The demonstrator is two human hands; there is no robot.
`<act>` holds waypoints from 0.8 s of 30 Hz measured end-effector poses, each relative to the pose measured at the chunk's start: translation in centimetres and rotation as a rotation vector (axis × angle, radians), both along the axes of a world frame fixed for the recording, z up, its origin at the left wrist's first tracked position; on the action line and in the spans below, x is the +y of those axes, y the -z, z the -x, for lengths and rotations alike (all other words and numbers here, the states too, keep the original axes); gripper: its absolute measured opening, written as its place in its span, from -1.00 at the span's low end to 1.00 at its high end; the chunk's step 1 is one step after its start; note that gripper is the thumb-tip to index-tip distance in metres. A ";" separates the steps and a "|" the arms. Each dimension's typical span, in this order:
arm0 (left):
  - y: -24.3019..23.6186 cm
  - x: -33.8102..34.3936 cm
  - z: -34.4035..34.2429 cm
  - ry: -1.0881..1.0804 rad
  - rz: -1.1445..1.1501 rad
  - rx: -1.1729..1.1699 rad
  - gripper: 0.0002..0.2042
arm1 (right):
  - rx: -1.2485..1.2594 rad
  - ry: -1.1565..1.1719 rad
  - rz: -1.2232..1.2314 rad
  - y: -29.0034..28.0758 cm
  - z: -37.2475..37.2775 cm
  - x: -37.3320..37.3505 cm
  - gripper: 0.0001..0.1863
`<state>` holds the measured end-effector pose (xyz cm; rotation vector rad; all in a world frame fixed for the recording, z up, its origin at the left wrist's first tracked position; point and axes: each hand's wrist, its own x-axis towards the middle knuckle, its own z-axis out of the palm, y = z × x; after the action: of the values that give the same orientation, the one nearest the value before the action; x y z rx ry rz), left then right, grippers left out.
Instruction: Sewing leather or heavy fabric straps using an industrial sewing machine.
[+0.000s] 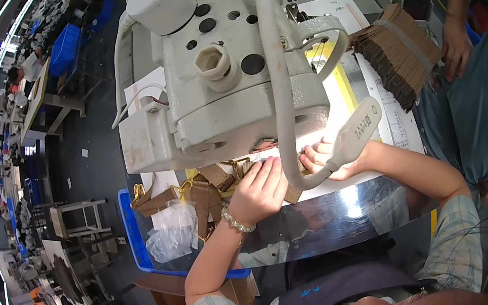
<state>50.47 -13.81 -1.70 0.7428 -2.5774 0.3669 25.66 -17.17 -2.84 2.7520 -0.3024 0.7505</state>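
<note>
A bulky off-white sewing machine head [228, 100] stands in front of me. My left hand [259, 192], with a beaded bracelet at the wrist, lies under its near edge, fingers stretched out and pressed flat. On the other side of a bent white gooseneck, my right hand [317, 154] reaches in with its fingers on the lit work surface. A small brown piece [292, 195] shows between the hands; the machine and fingers hide most of it. The gooseneck ends in a flat white lamp paddle [357, 126] above my right hand.
Brown pieces with yellow cord [203, 199] and a clear plastic bag [172, 234] lie in a blue bin [134, 231] at left. A banded brown stack [399, 53] sits at right, near another person's hand [455, 46]. The shiny table edge [333, 215] curves before me.
</note>
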 end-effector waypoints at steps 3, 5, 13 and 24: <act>-0.7 2.3 0.3 0.083 0.007 -0.045 -0.79 | -0.073 -0.032 0.048 -0.9 0.2 2.2 -0.78; -1.4 3.8 0.4 0.107 0.000 -0.048 -0.81 | -0.103 -0.063 0.034 -1.5 0.4 3.8 -0.80; -3.8 7.6 1.1 0.191 -0.135 0.089 -0.80 | -0.145 -0.039 -0.193 -3.8 2.0 9.5 -0.85; -2.0 4.3 3.1 -0.274 -0.477 0.635 -0.74 | -0.805 0.365 -2.139 -3.6 1.5 7.6 -0.73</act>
<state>47.33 -9.54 0.31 1.1591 -1.9638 -0.3744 24.13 -9.52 0.80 2.8922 -3.1977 2.1632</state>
